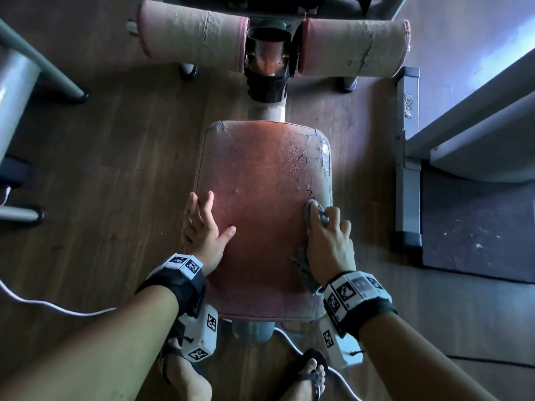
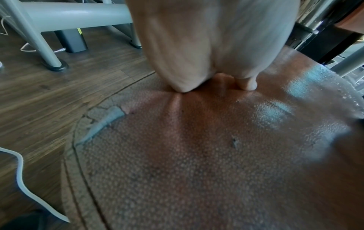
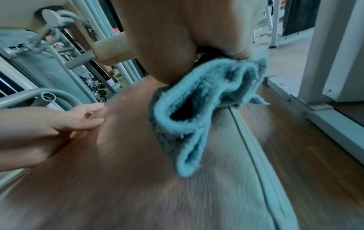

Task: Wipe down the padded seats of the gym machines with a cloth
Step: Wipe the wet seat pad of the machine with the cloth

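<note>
Wood flooring surrounds the worn red seat, where I lay my left hand flat with fingers spread, apparently to brace, while my right hand bunches the blue-grey cloth against its droplet-speckled right edge.

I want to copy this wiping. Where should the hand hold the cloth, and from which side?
Grip the cloth from above at its bunched middle, as the right hand does: it lies on the seat, its tail trailing toward the wrist.
</note>
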